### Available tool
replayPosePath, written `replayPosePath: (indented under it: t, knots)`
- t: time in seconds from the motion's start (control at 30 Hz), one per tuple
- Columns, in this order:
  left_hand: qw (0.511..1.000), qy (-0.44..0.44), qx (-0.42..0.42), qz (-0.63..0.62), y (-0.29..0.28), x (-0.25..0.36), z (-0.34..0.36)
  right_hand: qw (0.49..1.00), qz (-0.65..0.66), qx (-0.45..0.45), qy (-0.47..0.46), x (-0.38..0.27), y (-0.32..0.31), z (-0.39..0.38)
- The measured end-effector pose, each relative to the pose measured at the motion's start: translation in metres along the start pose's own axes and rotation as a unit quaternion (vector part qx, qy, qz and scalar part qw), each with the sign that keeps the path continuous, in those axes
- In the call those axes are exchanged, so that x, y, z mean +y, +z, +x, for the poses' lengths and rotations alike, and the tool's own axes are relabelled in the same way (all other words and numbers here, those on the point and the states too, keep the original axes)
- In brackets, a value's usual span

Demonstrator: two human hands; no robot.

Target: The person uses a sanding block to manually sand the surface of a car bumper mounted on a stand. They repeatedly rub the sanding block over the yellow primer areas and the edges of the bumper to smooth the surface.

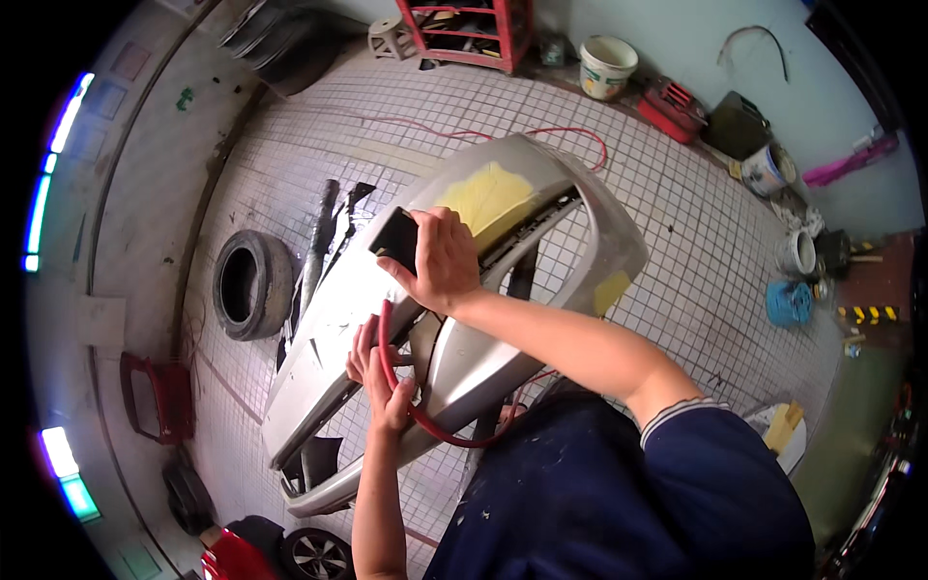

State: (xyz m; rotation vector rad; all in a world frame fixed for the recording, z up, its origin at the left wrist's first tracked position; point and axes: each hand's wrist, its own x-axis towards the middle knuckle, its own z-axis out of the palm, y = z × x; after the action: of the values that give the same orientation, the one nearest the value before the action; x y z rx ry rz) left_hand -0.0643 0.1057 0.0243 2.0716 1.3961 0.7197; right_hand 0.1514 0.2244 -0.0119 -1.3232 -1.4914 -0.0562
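Observation:
A silver-grey car bumper [333, 280] lies across the floor in front of me, with a yellow filler patch [488, 198] on its upper part and a smaller one near its right end. My right hand [445, 256] is closed on a black sanding block [394, 238], which rests against the bumper just left of the large patch. Lower down, my left hand [384, 382] curls round a red hose [385, 338]. The hose loops below that hand toward my body, and its upper end comes close to the bumper's surface.
A loose tyre [253, 284] and dark strips [324, 232] lie left of the bumper. Along the far wall stand a red rack [469, 48], a white bucket [607, 68] and a red can [672, 109]. A blue container [789, 304] stands at the right. Thin red hose crosses the tiled floor [387, 97].

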Motion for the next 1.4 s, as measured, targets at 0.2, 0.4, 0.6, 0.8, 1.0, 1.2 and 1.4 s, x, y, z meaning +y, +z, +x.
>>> replayPosePath:
  t: [0.2, 0.4, 0.6, 0.8, 1.0, 1.2, 1.4]
  knots:
    - [1.0, 0.008, -0.006, 0.002, 0.0, 0.003, 0.001, 0.98, -0.145, 0.055, 0.123, 0.147, -0.041, 0.025]
    - [1.0, -0.003, -0.005, 0.008, 0.005, 0.009, 0.005, 0.999, -0.017, 0.002, 0.045, 0.012, -0.003, 0.005]
    - [1.0, 0.015, 0.01, -0.002, 0.004, -0.002, -0.004, 1.0, -0.01, -0.02, -0.011, 0.041, -0.011, 0.008]
    - [0.998, 0.006, -0.029, 0.058, -0.005, 0.025, 0.007, 0.961, -0.148, 0.053, 0.228, 0.18, -0.027, 0.034]
    - [0.986, -0.086, -0.069, 0.127, 0.02, 0.068, 0.006, 0.698, 0.427, 0.082, 0.569, 0.23, -0.114, 0.039]
    - [0.966, -0.052, -0.124, 0.22, 0.045, 0.105, 0.029, 0.549, 0.664, 0.11, 0.496, 0.277, -0.253, -0.015]
    - [0.961, -0.005, -0.182, 0.211, 0.058, 0.113, 0.062, 0.538, 0.65, 0.175, 0.506, 0.352, -0.345, -0.069]
